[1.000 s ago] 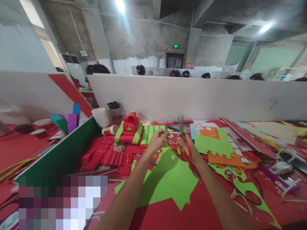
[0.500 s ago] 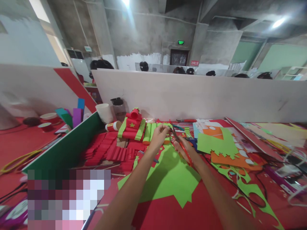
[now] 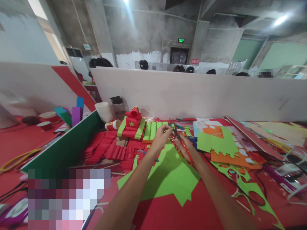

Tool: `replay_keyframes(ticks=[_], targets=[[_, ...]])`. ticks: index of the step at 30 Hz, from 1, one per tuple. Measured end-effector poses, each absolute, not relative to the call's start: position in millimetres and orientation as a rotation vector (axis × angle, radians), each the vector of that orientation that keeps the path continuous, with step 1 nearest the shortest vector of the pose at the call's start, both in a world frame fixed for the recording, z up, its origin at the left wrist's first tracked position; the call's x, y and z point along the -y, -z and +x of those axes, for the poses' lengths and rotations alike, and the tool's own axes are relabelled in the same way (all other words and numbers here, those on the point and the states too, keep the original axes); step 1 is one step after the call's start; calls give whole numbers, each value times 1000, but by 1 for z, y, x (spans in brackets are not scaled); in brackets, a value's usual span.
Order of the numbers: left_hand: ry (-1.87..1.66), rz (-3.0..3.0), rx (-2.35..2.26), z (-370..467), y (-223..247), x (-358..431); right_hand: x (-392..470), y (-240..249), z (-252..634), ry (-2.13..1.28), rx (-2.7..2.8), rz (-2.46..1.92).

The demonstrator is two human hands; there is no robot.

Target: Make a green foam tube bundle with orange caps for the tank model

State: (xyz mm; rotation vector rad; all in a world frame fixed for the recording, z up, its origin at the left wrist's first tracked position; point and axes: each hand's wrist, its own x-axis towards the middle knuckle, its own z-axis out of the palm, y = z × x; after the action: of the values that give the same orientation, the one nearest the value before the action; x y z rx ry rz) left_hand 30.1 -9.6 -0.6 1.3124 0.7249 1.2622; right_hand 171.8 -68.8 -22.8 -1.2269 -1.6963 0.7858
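My right hand [image 3: 184, 146] is wrapped round a pair of scissors [image 3: 188, 154] with red-orange handles, blades pointing up and away. My left hand [image 3: 163, 135] is closed in a pinch right beside the blades; what lies between its fingertips is too small to make out. Below both hands a large green paper sheet [image 3: 170, 179] with a jagged front edge lies on the red tabletop. A small green star [image 3: 148, 146] rests left of my left hand. Behind it stand green rolls [image 3: 150, 131] and a red-and-green paper model [image 3: 132, 124] bearing a star.
Folded red strips [image 3: 103, 147] and a green divider [image 3: 64, 142] lie to the left. A paper cup [image 3: 103, 111] and a lidded bottle [image 3: 118, 107] stand at the back. Green and orange paper offcuts [image 3: 217, 143] and a dark cable lie right. A white partition [image 3: 168, 92] closes off the far side.
My left fingertips have shifted slightly right and closer to the scissor blades. The small green star beside my left hand now shows more clearly. My right hand keeps its hold on the scissors.
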Motion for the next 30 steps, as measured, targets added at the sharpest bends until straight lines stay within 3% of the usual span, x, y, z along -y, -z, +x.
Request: replay_keyframes(ticks=[30], targets=[[-1257,1330,-777,31,-3,16,67,25,174,-774,1678,-1229]])
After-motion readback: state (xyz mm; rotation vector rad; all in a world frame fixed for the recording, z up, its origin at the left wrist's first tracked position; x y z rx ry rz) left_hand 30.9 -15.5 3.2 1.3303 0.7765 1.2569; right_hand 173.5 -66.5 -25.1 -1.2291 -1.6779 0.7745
